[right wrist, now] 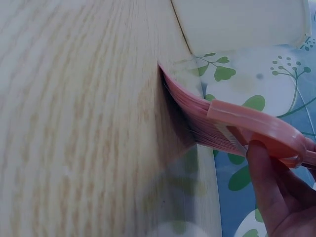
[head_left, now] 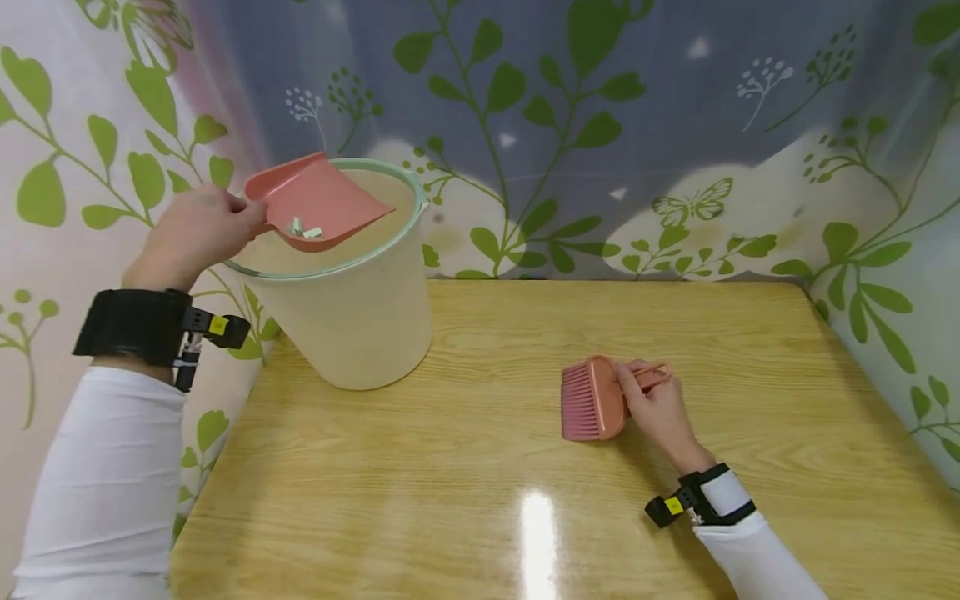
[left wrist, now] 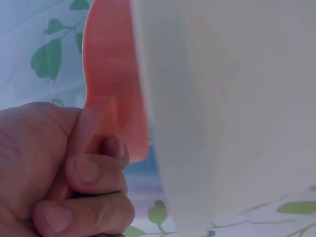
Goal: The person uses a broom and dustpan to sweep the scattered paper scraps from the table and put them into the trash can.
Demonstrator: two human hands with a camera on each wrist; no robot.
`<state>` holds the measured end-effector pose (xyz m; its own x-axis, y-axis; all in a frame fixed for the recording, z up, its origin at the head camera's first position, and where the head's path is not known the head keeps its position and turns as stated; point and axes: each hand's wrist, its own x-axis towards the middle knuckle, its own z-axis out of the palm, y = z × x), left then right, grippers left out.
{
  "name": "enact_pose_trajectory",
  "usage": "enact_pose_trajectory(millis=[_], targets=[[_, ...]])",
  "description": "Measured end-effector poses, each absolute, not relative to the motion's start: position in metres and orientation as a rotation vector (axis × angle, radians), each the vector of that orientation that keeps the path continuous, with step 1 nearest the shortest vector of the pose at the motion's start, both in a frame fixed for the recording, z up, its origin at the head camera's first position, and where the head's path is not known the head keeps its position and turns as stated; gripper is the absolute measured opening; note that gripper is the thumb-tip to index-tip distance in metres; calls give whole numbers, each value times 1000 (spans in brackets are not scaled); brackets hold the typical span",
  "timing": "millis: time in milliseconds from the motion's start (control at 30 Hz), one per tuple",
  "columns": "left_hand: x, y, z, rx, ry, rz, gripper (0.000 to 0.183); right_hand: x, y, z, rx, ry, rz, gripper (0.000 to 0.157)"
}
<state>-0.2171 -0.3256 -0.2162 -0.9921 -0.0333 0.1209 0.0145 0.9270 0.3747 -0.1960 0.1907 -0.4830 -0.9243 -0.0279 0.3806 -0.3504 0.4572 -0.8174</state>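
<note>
My left hand point(head_left: 206, 229) grips the handle of a pink dustpan point(head_left: 318, 196), held over the mouth of a cream bucket point(head_left: 352, 325) with a green rim. A few small pale pieces point(head_left: 307, 230) lie in the pan near its handle end. The left wrist view shows fingers point(left wrist: 94, 173) curled round that handle, with the bucket wall point(left wrist: 237, 98) filling the right side. At the right of the table, my right hand point(head_left: 660, 412) holds a pink hand brush point(head_left: 609, 398) by its handle. Its bristles point(right wrist: 187, 101) point left and their tips meet the tabletop in the right wrist view.
The bucket stands at the back left of a wood-grain table point(head_left: 465, 467). A leaf-patterned curtain point(head_left: 525, 150) hangs behind the table and along both sides. A bright light reflection point(head_left: 538, 542) shows on the tabletop near the front.
</note>
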Motion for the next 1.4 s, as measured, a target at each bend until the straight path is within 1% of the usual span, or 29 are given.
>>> enact_pose_trajectory(millis=[167,533,867,967,1033,1100,1167,1233,1333,1367,1400], targets=[[-214,-324,-223,7,-2919,-437,54,-196,191,-486,320,-2397,1472,23],[-220,-318,-240,-198,-2618,-79,55,-196,188,-485,332,-2375,1470,23],[-222,-303,-235,-246,-2576,247,52,-200,188,-484,386,-2357,1499,21],[-221,-298,-238,-269,-2555,314,46,-200,188,-483,386,-2366,1480,19],[-220,-295,-242,-302,-2520,354,35,-200,188,-483,383,-2366,1480,20],[-219,-291,-247,-329,-2457,391,28,-199,188,-482,367,-2374,1481,21],[-217,-287,-252,-331,-2390,403,29,-193,185,-473,364,-2367,1498,21],[-216,-284,-253,-299,-2337,393,36,-187,181,-465,370,-2354,1514,21],[-214,-280,-249,-194,-2324,348,45,-179,175,-453,382,-2337,1537,20],[-213,-280,-246,-151,-2327,326,43,-179,175,-453,382,-2336,1542,19],[-212,-280,-243,-97,-2339,293,44,-179,175,-453,378,-2337,1556,19]])
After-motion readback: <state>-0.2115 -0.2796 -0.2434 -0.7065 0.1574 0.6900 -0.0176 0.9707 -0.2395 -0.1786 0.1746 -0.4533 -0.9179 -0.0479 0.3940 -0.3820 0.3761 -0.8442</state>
